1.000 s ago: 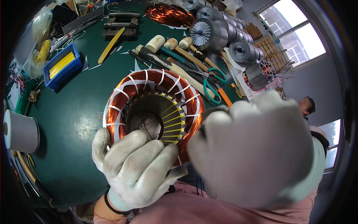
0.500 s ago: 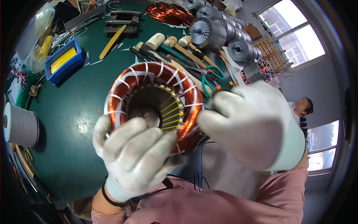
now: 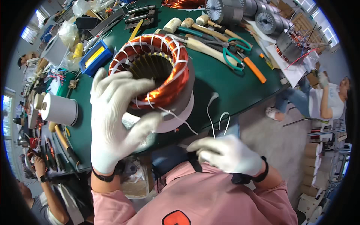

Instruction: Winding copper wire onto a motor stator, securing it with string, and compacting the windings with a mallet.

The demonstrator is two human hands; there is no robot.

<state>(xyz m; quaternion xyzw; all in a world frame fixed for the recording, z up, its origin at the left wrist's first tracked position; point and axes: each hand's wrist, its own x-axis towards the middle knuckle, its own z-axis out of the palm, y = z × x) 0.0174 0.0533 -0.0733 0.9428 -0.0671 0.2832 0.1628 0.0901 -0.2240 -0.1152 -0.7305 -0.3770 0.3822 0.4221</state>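
Note:
A motor stator [image 3: 163, 93] with copper windings laced in white cord stands on the green table, its bore facing up. My left hand [image 3: 118, 112], in a white glove, lies over the winding's near left side with fingers and thumb apart. A short white cord end [image 3: 180, 119] hangs from the lacing. My right hand [image 3: 228, 153], also gloved, is in front of my body below the table edge, its fingers pinched together. What they hold is hidden and blurred. Just above it, a loop of white cord [image 3: 227, 119] runs up onto the table.
Mallets [image 3: 172, 24], green-handled scissors [image 3: 232, 56] and an orange-handled tool [image 3: 255, 69] lie beyond the stator. To the left are a blue bin [image 3: 96, 58] of yellow strips and a white spool [image 3: 59, 109]. Other people sit at far left and right.
My right hand has dropped from beside the stator to near my body. My left hand has shifted with its fingers spreading. The view has swung, showing more of the room.

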